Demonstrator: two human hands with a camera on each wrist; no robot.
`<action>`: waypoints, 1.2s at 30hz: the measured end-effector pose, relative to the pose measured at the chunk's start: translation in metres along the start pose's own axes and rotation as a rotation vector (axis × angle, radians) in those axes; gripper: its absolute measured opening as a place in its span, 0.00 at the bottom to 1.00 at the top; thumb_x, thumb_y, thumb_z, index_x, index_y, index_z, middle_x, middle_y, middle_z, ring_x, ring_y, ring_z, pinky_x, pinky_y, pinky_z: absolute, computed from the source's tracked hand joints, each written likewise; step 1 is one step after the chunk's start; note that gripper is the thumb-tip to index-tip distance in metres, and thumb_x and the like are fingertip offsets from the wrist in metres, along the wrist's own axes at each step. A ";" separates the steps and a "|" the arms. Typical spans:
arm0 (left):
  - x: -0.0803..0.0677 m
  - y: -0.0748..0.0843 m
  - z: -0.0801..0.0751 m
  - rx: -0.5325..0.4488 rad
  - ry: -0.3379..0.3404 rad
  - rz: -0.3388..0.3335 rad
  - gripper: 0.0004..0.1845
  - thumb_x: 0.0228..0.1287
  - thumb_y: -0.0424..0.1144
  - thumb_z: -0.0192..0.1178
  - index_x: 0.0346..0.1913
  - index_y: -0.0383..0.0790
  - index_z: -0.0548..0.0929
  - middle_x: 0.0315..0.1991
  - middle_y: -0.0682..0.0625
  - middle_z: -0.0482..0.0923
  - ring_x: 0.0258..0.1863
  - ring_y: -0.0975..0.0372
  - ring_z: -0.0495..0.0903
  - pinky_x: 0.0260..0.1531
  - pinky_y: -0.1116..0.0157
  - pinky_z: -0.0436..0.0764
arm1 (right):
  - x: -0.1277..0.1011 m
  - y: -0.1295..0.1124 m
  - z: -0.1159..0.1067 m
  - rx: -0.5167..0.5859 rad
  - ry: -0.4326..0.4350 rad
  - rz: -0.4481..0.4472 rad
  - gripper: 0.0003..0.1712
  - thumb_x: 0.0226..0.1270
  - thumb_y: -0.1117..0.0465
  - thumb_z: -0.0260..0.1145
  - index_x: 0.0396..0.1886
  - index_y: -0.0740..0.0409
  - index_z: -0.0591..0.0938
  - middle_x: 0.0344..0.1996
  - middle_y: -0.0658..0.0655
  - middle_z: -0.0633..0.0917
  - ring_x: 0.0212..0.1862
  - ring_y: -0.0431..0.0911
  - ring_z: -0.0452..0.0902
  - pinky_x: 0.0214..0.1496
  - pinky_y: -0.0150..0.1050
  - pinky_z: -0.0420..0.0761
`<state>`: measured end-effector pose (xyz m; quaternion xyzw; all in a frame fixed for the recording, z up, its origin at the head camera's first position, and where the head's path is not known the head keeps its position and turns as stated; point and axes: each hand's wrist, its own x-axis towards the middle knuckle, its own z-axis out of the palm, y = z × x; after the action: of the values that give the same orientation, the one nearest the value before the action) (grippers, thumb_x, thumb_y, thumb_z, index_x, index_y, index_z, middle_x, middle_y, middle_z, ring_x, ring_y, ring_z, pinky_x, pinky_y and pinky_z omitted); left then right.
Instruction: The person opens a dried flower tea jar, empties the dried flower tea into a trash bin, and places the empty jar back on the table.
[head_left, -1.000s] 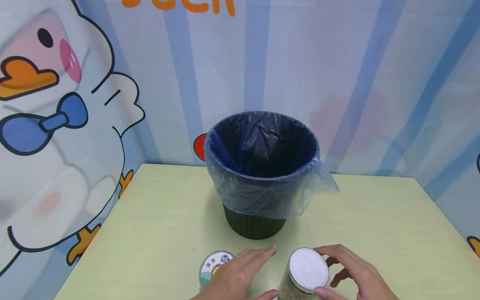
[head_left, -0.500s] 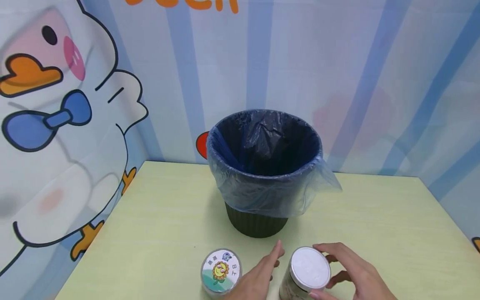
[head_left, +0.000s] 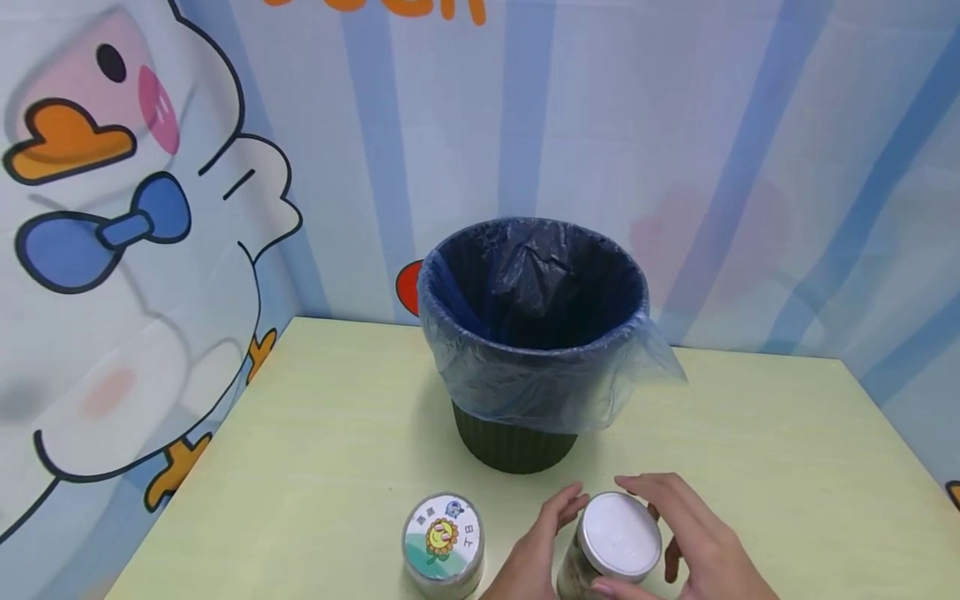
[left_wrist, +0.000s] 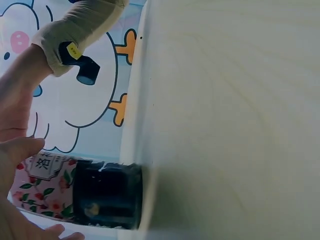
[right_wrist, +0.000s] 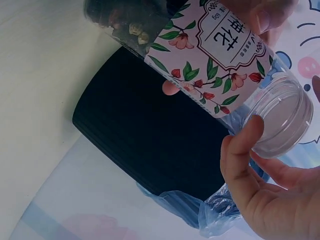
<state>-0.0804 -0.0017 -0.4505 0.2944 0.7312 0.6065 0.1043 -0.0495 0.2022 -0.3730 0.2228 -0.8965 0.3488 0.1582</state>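
A clear jar point(right_wrist: 215, 55) with a pink floral label stands at the front of the table in the head view, dried contents showing through its wall. Its round whitish lid point(head_left: 621, 535) is on top. My left hand point(head_left: 534, 550) grips the jar body from the left, thumb across the label in the left wrist view. Around the lid my right hand point(head_left: 701, 537) is curled, with its thumb at the near edge and fingers at the far side. In the right wrist view a fingertip point(right_wrist: 256, 127) lies at the lid's rim.
A second jar point(head_left: 442, 546) with a sunflower picture on top stands left of my hands. Behind them is a dark ribbed bin point(head_left: 516, 442) lined with a blue plastic bag point(head_left: 525, 387). A printed cloth backdrop point(head_left: 465, 125) borders the pale table point(head_left: 337, 417).
My left hand has moved right, from beside the sunflower-topped jar to the floral jar, uncovering the former's top. My right hand has shifted its fingers slightly around the lid.
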 end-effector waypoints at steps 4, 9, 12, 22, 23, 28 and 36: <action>0.004 -0.016 0.006 -0.020 -0.009 -0.022 0.52 0.53 0.38 0.76 0.76 0.43 0.56 0.71 0.49 0.68 0.69 0.63 0.66 0.66 0.59 0.68 | 0.001 -0.001 0.003 -0.046 0.019 -0.040 0.43 0.41 0.44 0.85 0.59 0.46 0.77 0.51 0.42 0.76 0.34 0.33 0.71 0.20 0.23 0.69; 0.008 -0.043 0.018 -0.031 0.003 -0.021 0.46 0.56 0.46 0.75 0.74 0.55 0.60 0.67 0.55 0.71 0.64 0.66 0.70 0.64 0.61 0.69 | 0.002 0.000 0.008 -0.126 0.055 -0.113 0.41 0.42 0.41 0.83 0.56 0.49 0.79 0.49 0.41 0.77 0.35 0.34 0.74 0.29 0.21 0.73; 0.009 -0.054 0.025 -0.023 0.039 -0.016 0.44 0.55 0.48 0.75 0.73 0.57 0.62 0.64 0.56 0.73 0.60 0.67 0.72 0.62 0.63 0.71 | 0.002 0.000 0.011 -0.185 0.081 -0.140 0.42 0.41 0.39 0.83 0.54 0.52 0.80 0.47 0.42 0.78 0.39 0.37 0.76 0.35 0.26 0.79; 0.017 -0.073 0.037 -0.046 0.099 -0.050 0.39 0.54 0.48 0.76 0.67 0.58 0.67 0.59 0.58 0.76 0.55 0.69 0.75 0.57 0.65 0.75 | 0.000 -0.006 0.018 -0.356 0.075 -0.095 0.44 0.41 0.36 0.82 0.54 0.55 0.80 0.45 0.49 0.80 0.39 0.39 0.77 0.32 0.37 0.84; 0.017 -0.074 0.037 -0.033 0.097 -0.045 0.39 0.53 0.48 0.76 0.67 0.58 0.67 0.59 0.58 0.76 0.55 0.69 0.75 0.56 0.65 0.75 | 0.000 -0.005 0.019 -0.365 0.081 -0.108 0.44 0.41 0.36 0.82 0.54 0.56 0.80 0.45 0.50 0.80 0.39 0.39 0.77 0.32 0.38 0.84; 0.021 -0.085 0.036 0.019 0.069 -0.060 0.39 0.55 0.48 0.76 0.66 0.61 0.65 0.59 0.61 0.76 0.54 0.71 0.75 0.55 0.67 0.75 | 0.001 0.000 0.024 -0.381 0.119 -0.183 0.43 0.44 0.34 0.79 0.55 0.57 0.81 0.43 0.51 0.80 0.38 0.40 0.77 0.28 0.37 0.83; 0.022 -0.093 0.037 0.064 0.041 -0.056 0.38 0.57 0.50 0.73 0.67 0.62 0.64 0.60 0.62 0.75 0.54 0.71 0.74 0.55 0.66 0.75 | 0.001 0.004 0.028 -0.375 0.136 -0.208 0.41 0.51 0.32 0.73 0.54 0.57 0.80 0.42 0.50 0.79 0.36 0.39 0.75 0.25 0.35 0.81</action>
<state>-0.1078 0.0321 -0.5435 0.2645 0.7602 0.5855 0.0968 -0.0558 0.1856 -0.3949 0.2567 -0.9052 0.1718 0.2919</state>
